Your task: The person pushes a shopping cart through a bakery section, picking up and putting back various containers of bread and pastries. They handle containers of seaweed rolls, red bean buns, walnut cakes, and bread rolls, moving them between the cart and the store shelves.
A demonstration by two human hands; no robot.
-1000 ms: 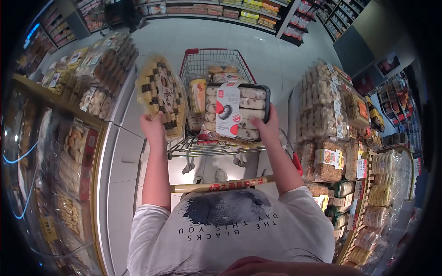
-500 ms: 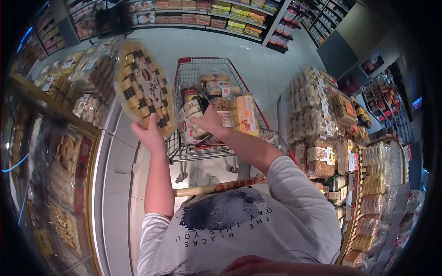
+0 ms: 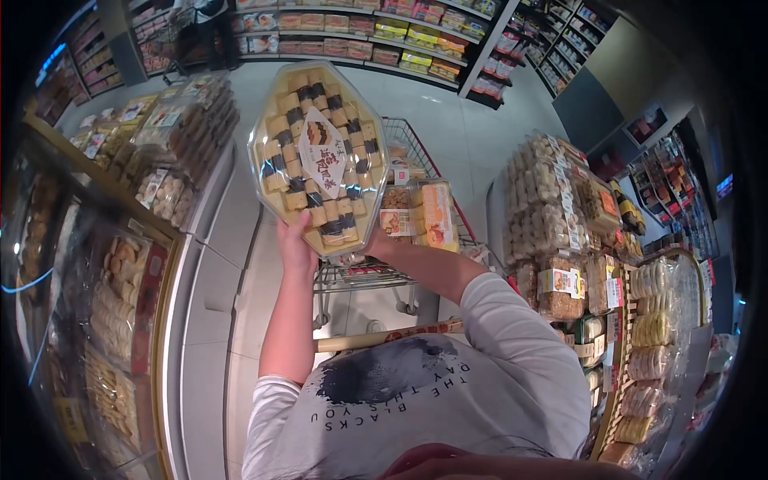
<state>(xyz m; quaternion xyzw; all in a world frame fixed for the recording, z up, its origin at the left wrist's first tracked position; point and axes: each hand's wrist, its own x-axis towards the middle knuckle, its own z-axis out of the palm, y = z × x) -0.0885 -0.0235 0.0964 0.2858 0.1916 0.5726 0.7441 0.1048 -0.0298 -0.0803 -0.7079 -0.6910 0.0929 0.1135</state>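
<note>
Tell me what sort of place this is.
Most likely a supermarket, probably its baked-goods section: there is a wire shopping cart, stacks of wrapped baked goods at the right, and long shelves of packaged products at the far side.

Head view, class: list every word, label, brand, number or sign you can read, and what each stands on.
"BLACKS": shirt, upside down.
"THIS": shirt, upside down.
"YOU": shirt, upside down.
"DAY": shirt, upside down.
"THE": shirt, upside down.
Tray label: characters too blurred to read for certain.
Orange label in the cart: too small to read.
Cart handle: red characters, blurred.
Price tag at right: too small to read.
</note>
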